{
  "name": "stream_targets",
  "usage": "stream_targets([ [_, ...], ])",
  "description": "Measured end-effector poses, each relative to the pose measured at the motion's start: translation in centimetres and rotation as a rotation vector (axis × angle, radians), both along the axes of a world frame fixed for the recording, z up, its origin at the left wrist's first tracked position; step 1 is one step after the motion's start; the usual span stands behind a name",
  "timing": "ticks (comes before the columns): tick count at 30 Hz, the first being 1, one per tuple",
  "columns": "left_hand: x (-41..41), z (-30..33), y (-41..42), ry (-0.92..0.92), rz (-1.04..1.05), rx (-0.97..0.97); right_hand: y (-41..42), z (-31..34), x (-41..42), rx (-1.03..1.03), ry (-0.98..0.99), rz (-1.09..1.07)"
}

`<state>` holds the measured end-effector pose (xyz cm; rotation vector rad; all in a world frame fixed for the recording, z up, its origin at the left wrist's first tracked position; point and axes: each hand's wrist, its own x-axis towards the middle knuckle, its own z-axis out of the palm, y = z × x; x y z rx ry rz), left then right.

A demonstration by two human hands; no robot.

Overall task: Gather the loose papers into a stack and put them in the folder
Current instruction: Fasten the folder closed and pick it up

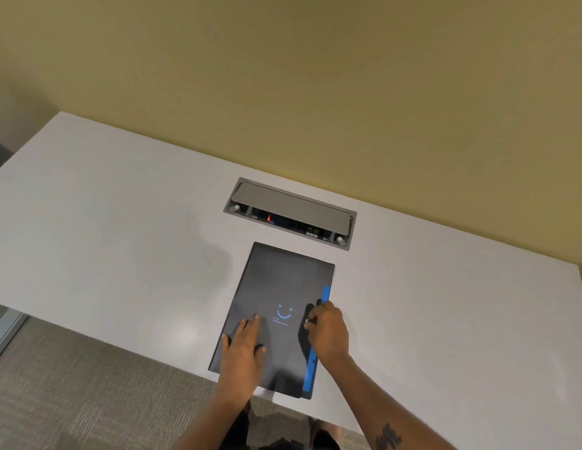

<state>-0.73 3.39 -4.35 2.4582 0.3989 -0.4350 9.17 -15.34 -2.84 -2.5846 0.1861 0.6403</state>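
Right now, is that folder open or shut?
Shut. The folder lies flat on the table, its dark cover up, both hands on it. No papers show.

Dark charcoal folder (283,287), nearly black, with a bright blue strip (310,371) down its right edge and a small blue smiling-face mark (284,312) at mid-cover, two tiny hearts for eyes; pale blue lettering beneath, too small to read. White counter (120,222), plain and unpatterned, with soft grey shadow beside the folder. Grey metal cable box (289,212) set into the counter, dark inside, one small red light showing and a white label at its right end. Mustard-yellow wall (315,76) behind, flat in tone. Grey carpet (72,401) below, finely flecked in a woven texture. Dark tattoo (388,436) on the right forearm.
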Motion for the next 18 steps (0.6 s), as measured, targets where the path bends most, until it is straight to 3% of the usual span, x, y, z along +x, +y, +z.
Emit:
stream_targets([
  [3, 0.2, 0.3, 2.1, -0.193, 0.32, -0.111, -1.1, -0.1, -1.6, 0.104, -0.05, -0.218],
  [5, 0.3, 0.4, 3.4, -0.147, 0.416, -0.077, -1.6, -0.5, -3.0, 0.14, -0.011, -0.329],
  [9, 0.6, -0.2, 4.8, -0.004, 0.444, -0.103, -1.5, -1.2, -4.4, 0.218, 0.072, -0.433],
  [18, 1.9, 0.1, 3.5, 0.05, 0.436, -0.255, -1.6, -1.6, -6.2, 0.244, 0.146, -0.499],
])
